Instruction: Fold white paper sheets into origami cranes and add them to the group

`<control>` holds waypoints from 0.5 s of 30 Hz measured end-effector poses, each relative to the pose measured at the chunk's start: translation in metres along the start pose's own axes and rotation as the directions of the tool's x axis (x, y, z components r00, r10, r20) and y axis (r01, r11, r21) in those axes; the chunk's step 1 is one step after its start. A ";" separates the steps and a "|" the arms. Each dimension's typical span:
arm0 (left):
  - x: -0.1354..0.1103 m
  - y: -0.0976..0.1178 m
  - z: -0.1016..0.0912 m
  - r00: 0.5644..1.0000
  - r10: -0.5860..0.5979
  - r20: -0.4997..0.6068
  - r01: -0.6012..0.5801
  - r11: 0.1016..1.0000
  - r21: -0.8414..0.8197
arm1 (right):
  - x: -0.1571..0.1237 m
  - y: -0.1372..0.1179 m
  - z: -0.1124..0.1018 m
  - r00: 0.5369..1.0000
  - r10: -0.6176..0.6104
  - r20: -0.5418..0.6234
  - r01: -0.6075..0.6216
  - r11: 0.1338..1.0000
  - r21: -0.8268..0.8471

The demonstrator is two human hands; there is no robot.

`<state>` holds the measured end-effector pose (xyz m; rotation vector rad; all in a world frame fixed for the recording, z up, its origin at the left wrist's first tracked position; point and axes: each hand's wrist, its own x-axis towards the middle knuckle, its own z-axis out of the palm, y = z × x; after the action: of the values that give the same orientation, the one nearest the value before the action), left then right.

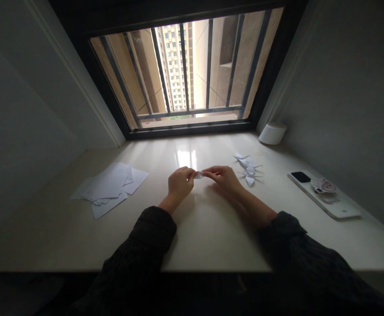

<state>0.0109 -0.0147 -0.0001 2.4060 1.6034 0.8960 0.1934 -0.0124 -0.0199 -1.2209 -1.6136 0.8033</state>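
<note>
Between my two hands is a small piece of folded white paper, pinched just above the pale sill. My left hand is closed, with thumb and fingers on the paper's left end. From the other side my right hand grips its right end between thumb and fingertips. Much of the paper is covered by the fingers, so its exact shape is hidden. Just right of my right hand lie several folded white paper figures with thin pointed ends, close together.
A loose stack of white paper sheets lies at the left. On the right rests a phone with a round ornament on its back. A white cylindrical object stands in the far right corner. The barred window closes off the back.
</note>
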 end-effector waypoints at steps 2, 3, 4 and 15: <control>0.000 0.000 -0.001 1.000 0.016 -0.003 -0.016 1.000 0.004 | -0.001 0.000 -0.001 1.000 0.018 0.003 -0.018 1.000 0.010; 0.000 0.000 -0.001 1.000 0.025 -0.007 -0.025 1.000 0.005 | -0.001 0.000 -0.001 1.000 0.027 -0.002 -0.027 0.999 0.018; -0.001 -0.001 -0.001 0.999 0.035 -0.011 -0.035 0.999 0.007 | -0.001 0.001 -0.001 0.999 0.035 -0.004 -0.035 0.999 0.027; 0.000 -0.002 0.000 1.000 0.013 0.005 -0.013 1.000 -0.014 | -0.002 0.001 -0.002 0.999 0.026 -0.023 -0.026 0.999 -0.019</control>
<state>0.0087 -0.0141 -0.0009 2.4105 1.5762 0.8989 0.1957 -0.0135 -0.0210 -1.2626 -1.5933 0.7887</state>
